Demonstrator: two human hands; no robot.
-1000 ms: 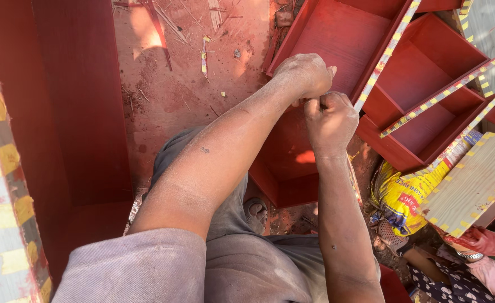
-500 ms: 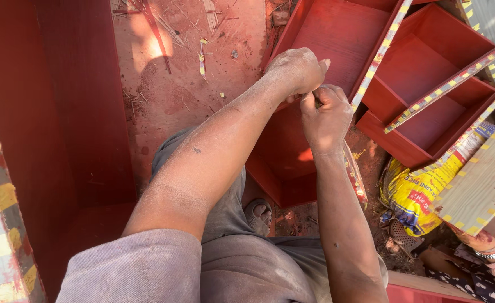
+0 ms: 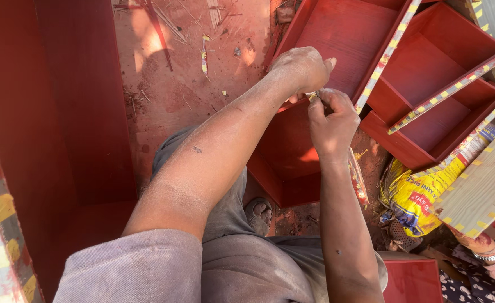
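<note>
A grey sleeve (image 3: 129, 272) and grey trousers (image 3: 247, 269) fill the bottom of the view, with a sandalled foot (image 3: 258, 213) just beyond on the red earth (image 3: 174, 84). From here 2 bare forearms reach forward and meet over a red shelf unit (image 3: 337, 33). The right hand (image 3: 331, 120) is clenched, thumb and fingers pinching the end of a narrow yellow-and-grey patterned strip (image 3: 357, 178) that trails down past the wrist. The left hand (image 3: 302, 70) is curled closed just above it, knuckles up, touching the same small end of strip; what its fingers grip is hidden. The strip end sits at the front edge of the shelf unit, where matching patterned edging (image 3: 385, 56) runs along the divider. To the right lie a yellow printed sack (image 3: 421, 193) and a pale board (image 3: 483, 188). At the far right corner another person's braceleted wrist (image 3: 491, 255) shows
</note>
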